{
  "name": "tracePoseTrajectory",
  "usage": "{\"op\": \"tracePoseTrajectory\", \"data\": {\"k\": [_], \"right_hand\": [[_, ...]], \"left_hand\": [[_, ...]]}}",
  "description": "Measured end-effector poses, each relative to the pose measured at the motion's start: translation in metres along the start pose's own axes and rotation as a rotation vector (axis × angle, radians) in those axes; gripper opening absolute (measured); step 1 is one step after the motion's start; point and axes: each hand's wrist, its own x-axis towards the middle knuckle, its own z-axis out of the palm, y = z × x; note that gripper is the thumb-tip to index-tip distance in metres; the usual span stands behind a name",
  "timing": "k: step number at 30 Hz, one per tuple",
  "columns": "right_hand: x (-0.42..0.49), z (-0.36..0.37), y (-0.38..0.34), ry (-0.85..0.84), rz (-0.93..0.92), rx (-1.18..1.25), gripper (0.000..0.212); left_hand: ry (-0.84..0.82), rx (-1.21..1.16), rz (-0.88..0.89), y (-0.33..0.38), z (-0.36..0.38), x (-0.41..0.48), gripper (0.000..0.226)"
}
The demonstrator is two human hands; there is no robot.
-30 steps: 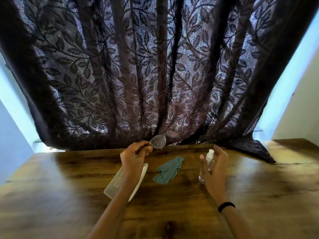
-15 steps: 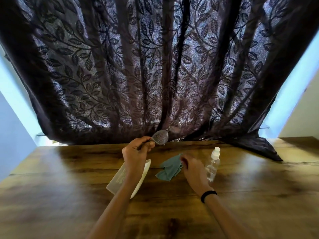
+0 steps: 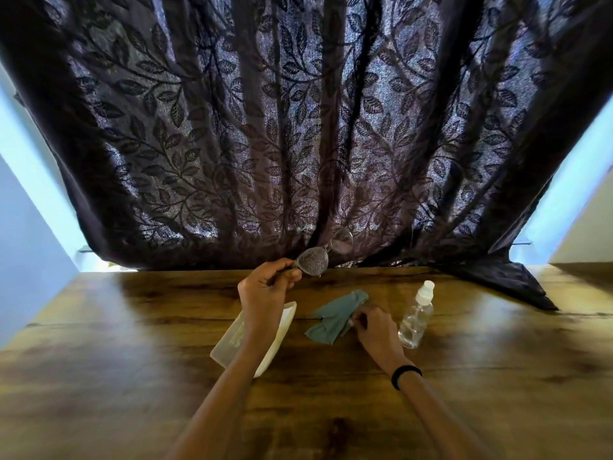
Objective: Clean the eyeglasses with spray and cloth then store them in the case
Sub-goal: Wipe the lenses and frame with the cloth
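I look down on a wooden table [image 3: 497, 376] that fills the lower half of my view, its dark grain glossy where light pools left and right. Behind its far edge hangs a dark sheer curtain [image 3: 232, 127] patterned with leafy vines, daylight glowing through the weave. Its hem drapes onto the tabletop at the right. A bright window strip [image 3: 570, 194] shows on each of its 2 sides, with a pale blue wall [image 3: 26, 260] at left and a cream wall [image 3: 590, 234] at right.

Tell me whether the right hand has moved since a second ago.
Yes. The right hand let go of the bottle and went left and down to the cloth, now pinching its edge.
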Motion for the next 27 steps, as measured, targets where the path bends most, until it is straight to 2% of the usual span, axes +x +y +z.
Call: {"op": "tracePoseTrajectory", "data": {"k": [5, 8, 11, 15, 21, 27], "right_hand": [[-0.002, -0.014, -0.005, 0.012, -0.045, 0.1, 0.003], [-0.006, -0.022, 0.001, -0.006, -0.014, -0.002, 0.015], [-0.009, -0.029, 0.008, -0.096, 0.001, -0.139, 0.008], [-0.017, -0.034, 0.012, -0.195, 0.024, -0.289, 0.012], [-0.015, -0.034, -0.001, -0.016, -0.03, -0.202, 0.018], [0.003, -0.02, -0.011, -0.06, -0.067, -0.226, 0.013]], "left_hand": [[-0.006, 0.012, 0.002, 0.0, 0.0, -0.001, 0.034], [-0.01, 0.002, 0.0, 0.001, 0.001, -0.002, 0.037], [-0.012, 0.001, 0.004, 0.002, 0.0, -0.002, 0.035], [-0.018, 0.001, 0.002, 0.001, 0.003, -0.003, 0.03], [-0.017, -0.006, -0.012, 0.002, 0.005, -0.004, 0.027], [-0.01, 0.001, -0.006, 0.002, 0.004, -0.004, 0.037]]}}
